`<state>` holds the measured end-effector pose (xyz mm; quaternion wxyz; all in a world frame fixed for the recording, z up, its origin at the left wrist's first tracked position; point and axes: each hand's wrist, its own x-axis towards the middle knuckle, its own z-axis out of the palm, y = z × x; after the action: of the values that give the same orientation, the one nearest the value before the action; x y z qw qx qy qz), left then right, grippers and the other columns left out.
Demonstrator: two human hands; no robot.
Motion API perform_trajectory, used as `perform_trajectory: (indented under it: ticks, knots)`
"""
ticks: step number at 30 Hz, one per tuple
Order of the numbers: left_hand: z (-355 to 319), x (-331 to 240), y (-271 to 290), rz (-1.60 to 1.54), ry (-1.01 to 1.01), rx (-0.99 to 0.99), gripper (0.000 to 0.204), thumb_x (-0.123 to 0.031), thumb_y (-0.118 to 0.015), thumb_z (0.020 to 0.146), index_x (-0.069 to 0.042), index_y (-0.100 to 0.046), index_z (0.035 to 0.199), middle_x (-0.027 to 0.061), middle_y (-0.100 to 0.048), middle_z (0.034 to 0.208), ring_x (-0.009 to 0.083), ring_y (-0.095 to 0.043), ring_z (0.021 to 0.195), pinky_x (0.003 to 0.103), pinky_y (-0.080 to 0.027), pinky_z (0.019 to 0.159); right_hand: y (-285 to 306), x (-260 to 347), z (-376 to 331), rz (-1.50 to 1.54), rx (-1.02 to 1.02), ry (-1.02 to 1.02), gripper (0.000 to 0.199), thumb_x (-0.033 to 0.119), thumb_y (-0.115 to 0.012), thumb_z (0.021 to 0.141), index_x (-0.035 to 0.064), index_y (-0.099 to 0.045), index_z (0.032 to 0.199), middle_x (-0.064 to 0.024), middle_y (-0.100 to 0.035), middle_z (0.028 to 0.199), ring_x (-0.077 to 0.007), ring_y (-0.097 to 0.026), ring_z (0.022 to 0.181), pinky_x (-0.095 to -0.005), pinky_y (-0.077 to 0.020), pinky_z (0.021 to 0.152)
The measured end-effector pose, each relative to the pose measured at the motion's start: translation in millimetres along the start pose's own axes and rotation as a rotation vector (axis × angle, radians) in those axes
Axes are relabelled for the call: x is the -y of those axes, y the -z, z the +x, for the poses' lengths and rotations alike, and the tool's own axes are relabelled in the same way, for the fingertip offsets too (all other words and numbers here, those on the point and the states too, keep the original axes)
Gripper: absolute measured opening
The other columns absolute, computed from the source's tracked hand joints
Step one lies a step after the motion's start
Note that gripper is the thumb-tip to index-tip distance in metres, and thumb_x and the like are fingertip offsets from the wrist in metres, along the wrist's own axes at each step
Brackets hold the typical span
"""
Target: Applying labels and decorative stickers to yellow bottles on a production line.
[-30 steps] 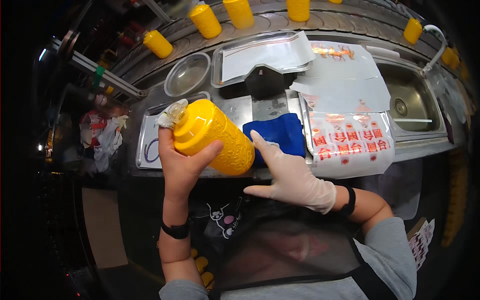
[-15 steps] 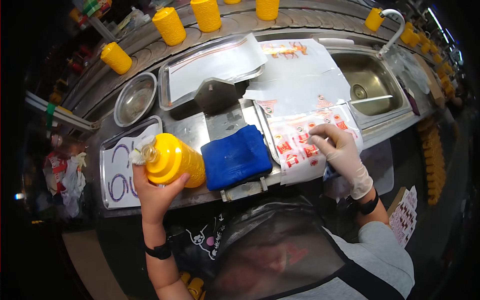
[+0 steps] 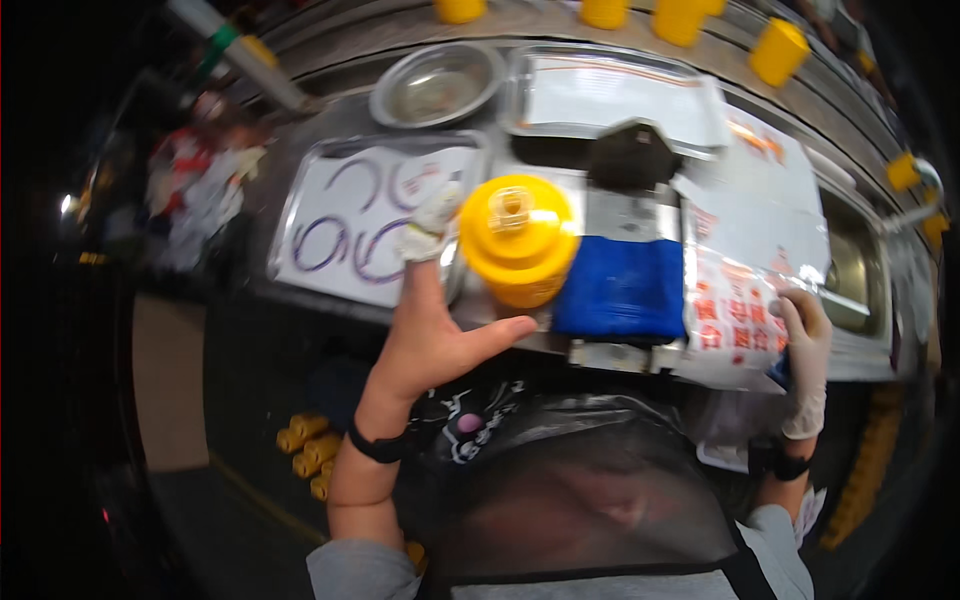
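Note:
A yellow textured bottle [image 3: 518,240] with a stepped shoulder and a clear fitting on top stands upright beside a folded blue cloth [image 3: 620,287]. My left hand [image 3: 437,325] is at its left side, thumb and fingers spread apart, not wrapped round it. White covering is on its fingertips. My right hand [image 3: 806,350], in a pale thin glove, is over the right edge of a sheet with red printed labels [image 3: 738,325]. Its fingers are curled in a pinch; whatever lies between them is too small to make out.
A metal tray with a paper bearing purple curves [image 3: 340,215] lies left, a round metal bowl [image 3: 437,88] behind it. A second tray [image 3: 612,90] and dark metal block [image 3: 635,155] stand at the back. Right is a sink [image 3: 850,275]; yellow bottles [image 3: 780,52] line the conveyor.
The view has swung left, so the bench appears shifted right. The bottle, tilted in my left hand before, now stands upright, and that hand has let go. My right hand stays by the label sheet.

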<state>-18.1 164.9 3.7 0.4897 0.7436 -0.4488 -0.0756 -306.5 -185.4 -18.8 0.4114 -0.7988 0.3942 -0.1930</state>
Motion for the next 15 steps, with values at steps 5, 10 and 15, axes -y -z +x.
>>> perform_trajectory:
  ticks: [5,10,15]
  knots:
    - [-35.5,33.2,41.5,-0.069,0.287,-0.266,0.072,-0.010,-0.078,0.077,0.002,-0.040,0.137,0.0182,-0.056,0.127,0.0251,-0.058,0.114,0.035,-0.047,0.096,-19.0,6.2,10.5,0.098,0.101,-0.030,0.018,0.012,-0.059,0.097,-0.0017,-0.063,0.108,-0.0034,-0.066,0.090,-0.0106,-0.061,0.086,-0.0245,-0.0465,0.082]
    - [-41.7,100.9,121.8,-0.011,0.508,-0.297,0.056,-0.001,-0.069,0.081,0.001,-0.047,0.132,0.0119,-0.067,0.103,0.0162,-0.064,0.091,0.028,-0.051,0.083,-48.1,37.7,12.3,0.080,0.130,0.062,0.017,0.009,-0.058,0.095,-0.0036,-0.064,0.106,-0.0060,-0.066,0.089,-0.0106,-0.062,0.084,-0.0224,-0.0456,0.077]
    - [14.9,138.7,141.8,0.296,0.381,-0.140,0.051,-0.001,-0.067,0.080,-0.001,-0.051,0.129,0.0086,-0.067,0.098,0.0142,-0.063,0.089,0.028,-0.049,0.082,-57.0,54.1,8.7,0.096,0.135,0.039,0.018,0.009,-0.059,0.094,-0.0044,-0.064,0.106,-0.0070,-0.066,0.089,-0.0113,-0.063,0.084,-0.0234,-0.0462,0.078]
